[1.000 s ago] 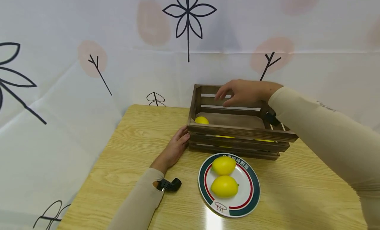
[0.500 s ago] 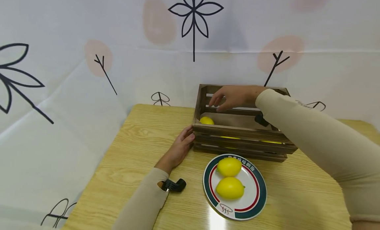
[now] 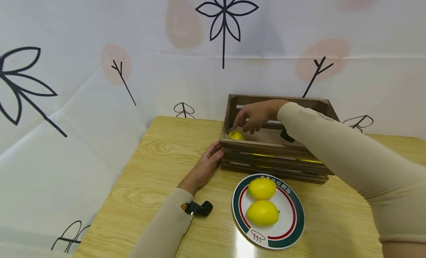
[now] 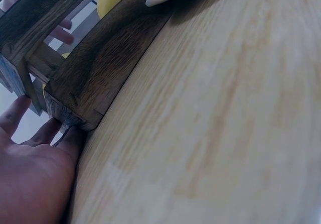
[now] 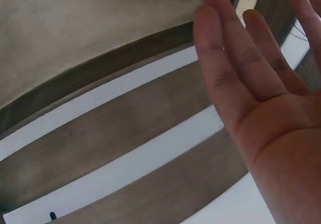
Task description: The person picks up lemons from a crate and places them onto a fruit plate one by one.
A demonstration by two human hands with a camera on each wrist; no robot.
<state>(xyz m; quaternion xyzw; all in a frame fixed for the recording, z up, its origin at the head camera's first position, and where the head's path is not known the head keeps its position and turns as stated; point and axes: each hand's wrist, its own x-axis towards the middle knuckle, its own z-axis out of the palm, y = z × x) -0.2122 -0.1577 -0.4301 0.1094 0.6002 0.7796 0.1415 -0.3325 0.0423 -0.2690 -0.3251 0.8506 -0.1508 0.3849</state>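
On the table, left hand loosely touches the crate; right hand, empty, angles down inside.

- The right hand has come down from above the wooden crate into its left half, fingertips now right by the lemon in the left front corner; whether they touch it is unclear.
- The fingers point more steeply downward.
- The right sleeve has swung nearer the surface's front edge, uncovering the crate's back right corner and the surface's far right corner.
- Bare arm now shows past the sleeve's end.
- The head view has turned slightly left.
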